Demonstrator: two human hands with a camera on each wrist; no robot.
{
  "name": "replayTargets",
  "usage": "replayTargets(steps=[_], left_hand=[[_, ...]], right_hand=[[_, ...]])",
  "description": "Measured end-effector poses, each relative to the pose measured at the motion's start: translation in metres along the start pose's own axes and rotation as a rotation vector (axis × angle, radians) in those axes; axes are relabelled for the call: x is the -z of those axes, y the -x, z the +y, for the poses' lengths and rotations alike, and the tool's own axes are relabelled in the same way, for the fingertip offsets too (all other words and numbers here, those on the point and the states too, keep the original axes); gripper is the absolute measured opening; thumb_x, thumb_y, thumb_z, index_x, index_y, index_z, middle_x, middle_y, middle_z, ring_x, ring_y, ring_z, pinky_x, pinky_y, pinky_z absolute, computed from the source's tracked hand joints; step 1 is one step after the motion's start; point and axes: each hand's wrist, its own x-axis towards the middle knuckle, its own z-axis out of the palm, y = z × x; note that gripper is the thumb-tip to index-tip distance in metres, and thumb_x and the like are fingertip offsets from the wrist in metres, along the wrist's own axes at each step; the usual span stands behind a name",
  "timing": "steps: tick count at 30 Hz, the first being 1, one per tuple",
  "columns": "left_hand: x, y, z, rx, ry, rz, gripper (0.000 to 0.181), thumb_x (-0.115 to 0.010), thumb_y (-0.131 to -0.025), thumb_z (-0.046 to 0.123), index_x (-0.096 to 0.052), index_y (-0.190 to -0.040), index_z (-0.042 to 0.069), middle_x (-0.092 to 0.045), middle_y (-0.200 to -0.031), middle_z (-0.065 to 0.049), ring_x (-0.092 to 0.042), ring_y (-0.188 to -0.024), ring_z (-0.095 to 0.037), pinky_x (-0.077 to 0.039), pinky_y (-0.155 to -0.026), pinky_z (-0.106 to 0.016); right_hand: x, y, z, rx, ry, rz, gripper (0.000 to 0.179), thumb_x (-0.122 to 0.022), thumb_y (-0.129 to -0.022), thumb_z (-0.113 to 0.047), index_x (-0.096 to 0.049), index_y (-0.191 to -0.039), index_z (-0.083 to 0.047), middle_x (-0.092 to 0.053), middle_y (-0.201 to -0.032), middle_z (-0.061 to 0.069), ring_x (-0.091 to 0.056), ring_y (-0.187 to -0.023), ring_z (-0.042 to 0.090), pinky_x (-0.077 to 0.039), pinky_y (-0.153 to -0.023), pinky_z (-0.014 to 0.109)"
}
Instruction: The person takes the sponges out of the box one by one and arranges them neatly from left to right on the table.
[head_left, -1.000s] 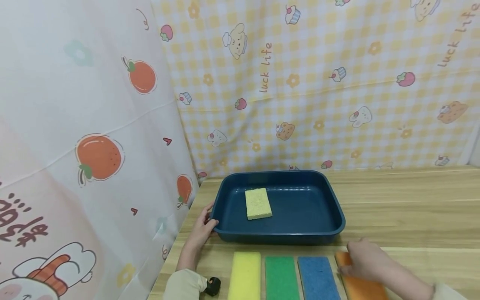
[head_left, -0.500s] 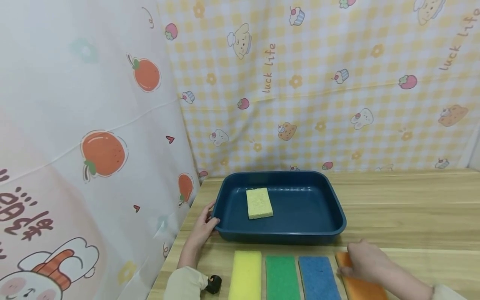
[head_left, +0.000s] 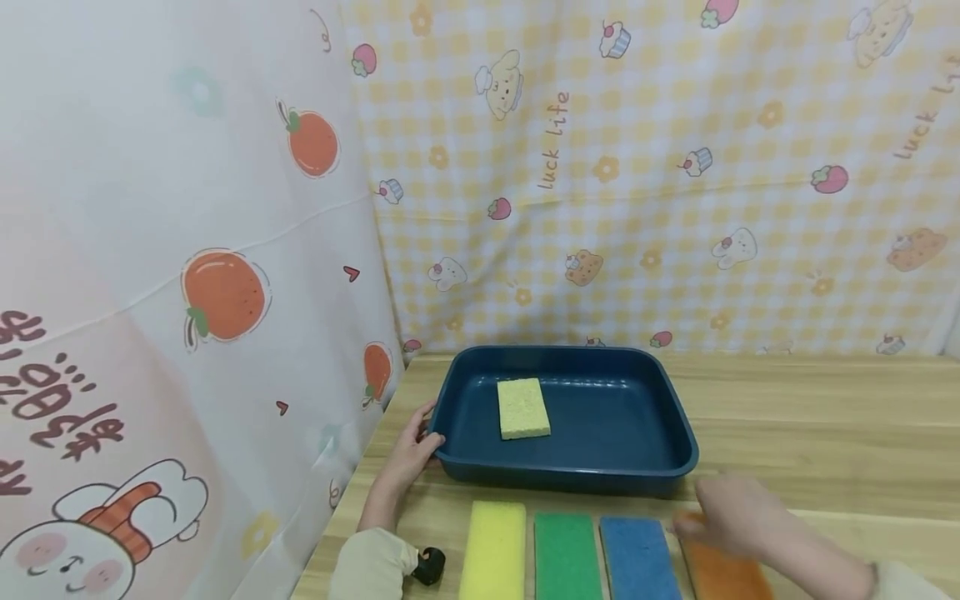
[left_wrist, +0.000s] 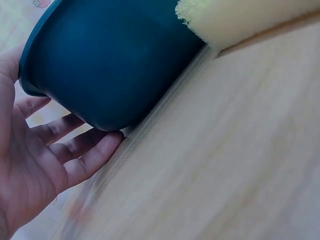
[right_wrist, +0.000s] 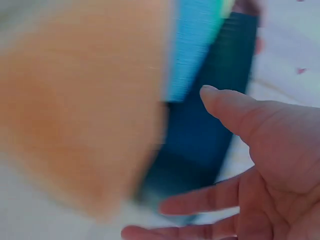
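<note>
My left hand (head_left: 408, 454) holds the left corner of a dark blue baking pan (head_left: 562, 477), thumb at the rim and fingers against the outer wall. A small pale yellow sponge (head_left: 523, 408) lies in the pan, left of its middle. At the right my right hand (head_left: 738, 512) is over the far end of an orange scouring pad (head_left: 723, 571), partly covering it. In the right wrist view its thumb and fingers are spread and look apart from the blurred orange pad (right_wrist: 85, 100).
In front of the pan lie a yellow sponge (head_left: 495, 550), a green pad (head_left: 567, 557) and a blue pad (head_left: 640, 557), side by side on the wooden table (head_left: 840, 433). Printed curtains (head_left: 645, 208) hang behind and at the left.
The head view has shifted slightly. My right hand, now blurred, has moved a little up from the orange scouring pad. My left hand has stayed on the pan.
</note>
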Motion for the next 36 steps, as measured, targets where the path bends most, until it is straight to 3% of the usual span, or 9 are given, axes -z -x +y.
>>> replayTargets(steps=[4,7,10,12,16,19,24,29,36], left_hand=[[0.005,0.000,0.009,0.011,-0.006,-0.002,0.061,-0.046,-0.083,0.003,-0.027,-0.141,0.008,-0.045,-0.121,-0.026,-0.054,-0.094,-0.030,-0.051,-0.067,-0.038],[0.007,-0.001,0.008,0.006,-0.015,0.011,0.060,-0.046,-0.083,0.002,-0.028,-0.140,0.007,-0.046,-0.120,-0.025,-0.054,-0.093,-0.029,-0.052,-0.067,-0.039],[0.007,-0.002,0.003,-0.001,-0.009,0.023,0.060,-0.047,-0.082,0.002,-0.029,-0.140,0.008,-0.046,-0.120,-0.026,-0.055,-0.093,-0.029,-0.052,-0.066,-0.039],[0.007,-0.002,0.003,-0.003,-0.003,0.028,0.060,-0.047,-0.082,0.001,-0.029,-0.140,0.007,-0.046,-0.120,-0.026,-0.055,-0.092,-0.029,-0.052,-0.065,-0.039],[0.005,-0.002,0.002,0.002,-0.012,0.032,0.060,-0.047,-0.083,0.002,-0.029,-0.140,0.006,-0.047,-0.120,-0.026,-0.054,-0.093,-0.029,-0.051,-0.065,-0.040],[0.003,-0.001,0.001,0.005,-0.017,0.020,0.061,-0.046,-0.083,0.002,-0.026,-0.140,0.005,-0.046,-0.121,-0.027,-0.054,-0.094,-0.031,-0.051,-0.065,-0.041],[0.000,0.001,-0.002,0.010,-0.021,-0.004,0.061,-0.046,-0.083,0.003,-0.026,-0.140,0.005,-0.045,-0.123,-0.027,-0.055,-0.093,-0.027,-0.051,-0.065,-0.038],[-0.002,0.002,-0.001,0.002,-0.031,-0.001,0.061,-0.047,-0.083,0.005,-0.028,-0.140,0.009,-0.046,-0.121,-0.024,-0.054,-0.090,-0.023,-0.051,-0.064,-0.036],[-0.002,0.001,0.001,-0.011,-0.028,-0.011,0.061,-0.046,-0.083,0.004,-0.029,-0.141,0.011,-0.047,-0.120,-0.025,-0.055,-0.092,-0.028,-0.052,-0.063,-0.034]], right_hand=[[0.032,-0.021,-0.032,0.120,-0.024,0.059,0.039,-0.069,-0.073,-0.039,-0.051,-0.068,-0.005,-0.040,-0.054,-0.001,-0.038,-0.046,0.012,-0.033,-0.044,0.026],[0.053,-0.050,-0.056,0.142,-0.021,0.026,0.045,-0.065,-0.076,-0.043,-0.042,-0.055,-0.011,-0.030,-0.045,-0.004,-0.036,-0.037,0.010,-0.034,-0.042,0.025],[0.064,-0.088,-0.075,0.113,-0.032,-0.051,0.049,-0.061,-0.079,-0.046,-0.039,-0.050,-0.013,-0.027,-0.040,-0.004,-0.044,-0.033,0.016,-0.041,-0.044,0.027],[0.065,-0.113,-0.085,0.070,-0.052,-0.115,0.047,-0.059,-0.081,-0.045,-0.044,-0.052,-0.011,-0.034,-0.041,-0.001,-0.053,-0.038,0.022,-0.046,-0.047,0.028],[0.056,-0.158,-0.098,-0.009,-0.138,-0.196,0.040,-0.059,-0.083,-0.039,-0.058,-0.089,0.001,-0.058,-0.080,0.013,-0.062,-0.065,0.032,-0.050,-0.052,0.034],[0.044,-0.182,-0.104,-0.022,-0.182,-0.218,0.051,-0.060,-0.083,-0.034,-0.050,-0.117,0.003,-0.052,-0.113,0.020,-0.059,-0.088,0.032,-0.051,-0.063,0.040],[0.027,-0.202,-0.113,0.024,-0.123,-0.251,0.055,-0.063,-0.082,-0.034,-0.050,-0.121,0.003,-0.051,-0.119,0.019,-0.050,-0.106,0.032,-0.044,-0.083,0.044],[0.016,-0.210,-0.122,0.045,-0.093,-0.288,0.057,-0.064,-0.080,-0.038,-0.051,-0.121,-0.001,-0.050,-0.123,0.017,-0.049,-0.110,0.031,-0.042,-0.085,0.045],[0.009,-0.214,-0.131,0.050,-0.006,-0.322,0.063,-0.063,-0.077,-0.047,-0.052,-0.122,-0.004,-0.049,-0.127,0.014,-0.047,-0.111,0.029,-0.041,-0.088,0.045]])
